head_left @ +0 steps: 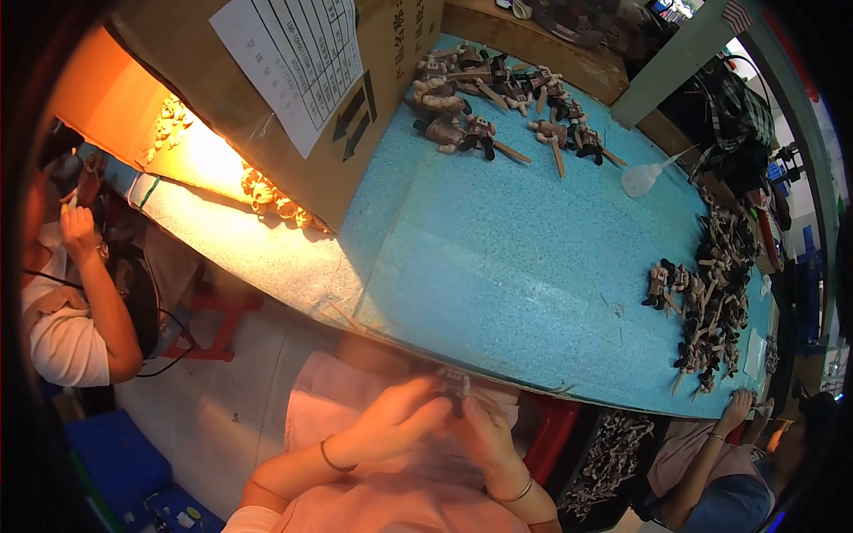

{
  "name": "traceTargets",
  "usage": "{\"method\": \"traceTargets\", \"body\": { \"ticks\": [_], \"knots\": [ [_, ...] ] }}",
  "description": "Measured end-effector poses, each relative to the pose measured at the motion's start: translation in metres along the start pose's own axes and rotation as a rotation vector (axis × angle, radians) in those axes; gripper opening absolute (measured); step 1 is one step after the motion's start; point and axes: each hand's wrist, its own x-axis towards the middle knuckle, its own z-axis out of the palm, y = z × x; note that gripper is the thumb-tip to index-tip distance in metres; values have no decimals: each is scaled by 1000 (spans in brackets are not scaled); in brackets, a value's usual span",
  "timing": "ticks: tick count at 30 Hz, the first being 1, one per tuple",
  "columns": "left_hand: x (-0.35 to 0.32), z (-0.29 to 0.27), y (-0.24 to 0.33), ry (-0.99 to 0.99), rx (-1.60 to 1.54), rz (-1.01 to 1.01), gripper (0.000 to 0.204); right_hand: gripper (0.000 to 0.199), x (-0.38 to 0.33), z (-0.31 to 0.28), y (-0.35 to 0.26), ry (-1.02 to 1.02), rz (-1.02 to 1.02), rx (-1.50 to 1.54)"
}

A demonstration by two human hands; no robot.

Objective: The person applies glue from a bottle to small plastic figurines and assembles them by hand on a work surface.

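Over my lap, just below the table's front edge, my left hand (402, 421) and my right hand (484, 433) are closed around one small figurine (457, 384). Its pale and dark upper part sticks up between my fingers. Both hands are blurred, and the fingers hide the lower part of the figurine. On the blue table (498, 258), similar brown figurines with black boots and pale wooden sticks lie in a group (444, 131) at the far side. A larger heap of them (715, 302) covers the right end.
A big cardboard box (355, 169) stands at the table's left, beside lamp-lit pale curled pieces (267, 197). A white squeeze bottle (638, 180) stands far right. A dark bin of small parts (613, 462) is below the right edge. Co-workers' arms (111, 311) (702, 471) show on both sides.
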Motion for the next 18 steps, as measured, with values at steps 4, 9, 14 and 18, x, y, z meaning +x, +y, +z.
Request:
{"method": "traceTargets", "body": {
  "ticks": [4, 9, 14, 18],
  "knots": [
    [-2, 6, 4, 13, 182, 103, 30, 37, -3, -1, 5, -8, 7, 63],
    [-2, 14, 6, 225, 668, 394, 35, 37, -3, 7, 5, 104, -40, 32],
    [2, 16, 8, 225, 628, 349, 37, 38, -6, -4, 11, 12, -52, 87],
    [6, 16, 16, 247, 655, 365, 36, 38, -3, 0, 8, 85, -63, 74]
  ]
}}
